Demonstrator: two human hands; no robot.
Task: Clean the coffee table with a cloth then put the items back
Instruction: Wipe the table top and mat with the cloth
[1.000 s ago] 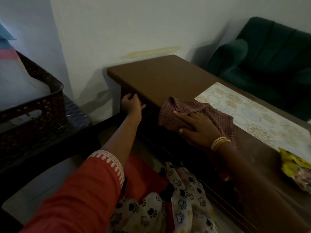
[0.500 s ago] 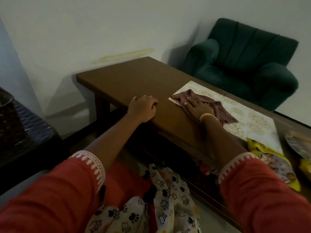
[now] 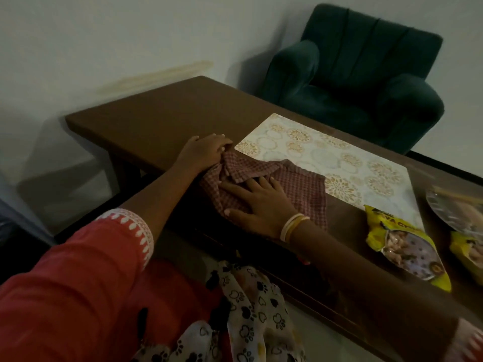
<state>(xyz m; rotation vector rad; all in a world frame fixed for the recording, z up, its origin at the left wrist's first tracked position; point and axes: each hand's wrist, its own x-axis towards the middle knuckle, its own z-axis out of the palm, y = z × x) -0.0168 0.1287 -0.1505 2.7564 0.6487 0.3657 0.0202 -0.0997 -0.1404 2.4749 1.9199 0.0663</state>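
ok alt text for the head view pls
A person's right hand presses flat on a checked cloth on a brown coffee table, while the left hand grips the cloth's bunched end. A patterned mat, yellow snack packets and a green armchair lie beyond.

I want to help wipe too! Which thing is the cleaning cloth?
Find the long brown coffee table in front of the green armchair. Near its front edge, beside the flowery mat, lies the cloth under both hands. It alone is crumpled, with small red checks.
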